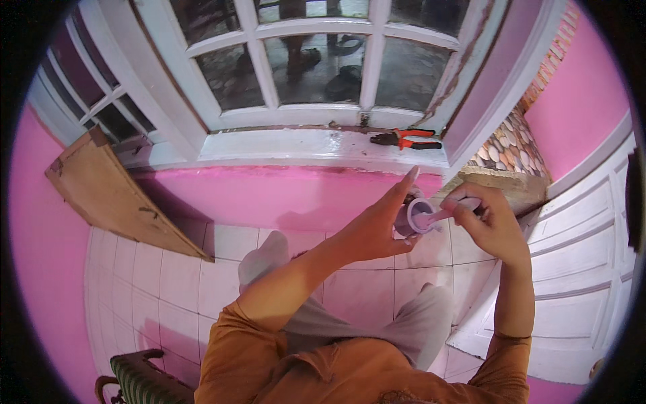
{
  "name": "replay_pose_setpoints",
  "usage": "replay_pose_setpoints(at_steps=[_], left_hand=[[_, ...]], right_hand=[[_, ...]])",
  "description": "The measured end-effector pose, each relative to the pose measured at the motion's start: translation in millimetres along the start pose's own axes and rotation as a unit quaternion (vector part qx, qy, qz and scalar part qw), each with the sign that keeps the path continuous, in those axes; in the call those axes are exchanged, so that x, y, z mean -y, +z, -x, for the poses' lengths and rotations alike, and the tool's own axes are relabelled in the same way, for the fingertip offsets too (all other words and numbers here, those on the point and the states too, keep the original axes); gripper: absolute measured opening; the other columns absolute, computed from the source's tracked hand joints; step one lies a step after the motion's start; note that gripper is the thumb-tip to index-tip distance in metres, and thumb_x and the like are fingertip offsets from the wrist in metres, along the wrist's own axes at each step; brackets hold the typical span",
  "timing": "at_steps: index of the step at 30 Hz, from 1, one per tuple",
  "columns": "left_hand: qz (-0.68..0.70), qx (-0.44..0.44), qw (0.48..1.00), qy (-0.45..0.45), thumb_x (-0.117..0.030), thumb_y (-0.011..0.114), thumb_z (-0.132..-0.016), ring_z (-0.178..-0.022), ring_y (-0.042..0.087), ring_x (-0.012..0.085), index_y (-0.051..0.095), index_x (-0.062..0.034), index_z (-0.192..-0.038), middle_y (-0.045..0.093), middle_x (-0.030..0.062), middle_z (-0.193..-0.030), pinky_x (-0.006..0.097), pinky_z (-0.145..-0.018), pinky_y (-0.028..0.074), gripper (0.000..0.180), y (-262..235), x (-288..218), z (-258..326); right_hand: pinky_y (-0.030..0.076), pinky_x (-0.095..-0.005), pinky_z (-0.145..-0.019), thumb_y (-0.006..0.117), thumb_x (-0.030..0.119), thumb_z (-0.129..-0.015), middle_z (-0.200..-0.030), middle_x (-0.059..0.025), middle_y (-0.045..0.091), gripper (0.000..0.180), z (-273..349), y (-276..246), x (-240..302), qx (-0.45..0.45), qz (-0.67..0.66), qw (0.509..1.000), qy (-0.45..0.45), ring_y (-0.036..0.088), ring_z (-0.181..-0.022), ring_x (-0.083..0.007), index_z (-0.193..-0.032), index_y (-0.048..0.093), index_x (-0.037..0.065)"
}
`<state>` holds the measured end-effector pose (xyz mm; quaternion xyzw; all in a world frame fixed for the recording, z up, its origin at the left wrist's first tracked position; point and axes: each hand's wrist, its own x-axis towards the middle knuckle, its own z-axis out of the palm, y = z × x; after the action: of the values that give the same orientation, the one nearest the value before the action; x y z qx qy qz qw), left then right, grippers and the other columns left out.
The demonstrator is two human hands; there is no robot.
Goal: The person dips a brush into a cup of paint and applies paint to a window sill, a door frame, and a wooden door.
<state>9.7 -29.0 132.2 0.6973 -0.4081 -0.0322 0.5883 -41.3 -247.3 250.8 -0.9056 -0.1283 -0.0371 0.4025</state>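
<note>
My left hand (378, 227) is wrapped around a small cup (405, 219), tilted so that its mouth faces right. Pale, paint-like stuff coats the inside of the cup. Between the fingers of my right hand (492, 217) is a pale, flat, smeared stick-like tool (442, 215), its far end inside the cup's mouth. Its exact kind is hard to make out. Beyond my hands, a pair of pliers (406, 139) with orange-and-black handles lies on the white window sill (289, 147).
A paned window (313, 67) rises over the pink wall (256, 195). At left a wooden board (124, 192) leans over the tiled floor (176, 283). A white panelled door (572, 269) stands at right, near a pebbled ledge (505, 148). A dark ribbed object (145, 377) is at lower left.
</note>
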Motion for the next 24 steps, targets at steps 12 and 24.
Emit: replay_pose_setpoints(at_steps=[12,24], left_hand=[[-0.018,-0.029,0.999,0.013,-0.010,0.082,-0.078,-0.128,0.053,0.0339,0.002,-0.0069,-0.165,0.049,0.0214,-0.140,0.041,-0.110,0.043,0.118,-4,4,3],[-0.026,-0.091,0.995,0.012,-0.005,0.081,-0.077,-0.126,0.057,0.0307,0.003,-0.0051,-0.164,0.053,0.0179,-0.134,0.041,-0.112,0.043,0.117,-13,-1,11]], right_hand=[[0.040,-0.0212,-0.058,0.062,0.005,-0.095,-0.083,-0.0005,0.068,0.012,-15,10,-11,-0.006,-0.106,0.994,0.001,0.055,-0.069,-0.0060,-0.100,0.071,-0.001],[0.025,-0.0214,-0.048,0.061,0.018,-0.097,-0.068,0.0025,0.054,0.015,-17,-1,-36,-0.079,-0.257,0.958,0.101,0.037,-0.051,-0.0038,-0.090,0.065,0.006]])
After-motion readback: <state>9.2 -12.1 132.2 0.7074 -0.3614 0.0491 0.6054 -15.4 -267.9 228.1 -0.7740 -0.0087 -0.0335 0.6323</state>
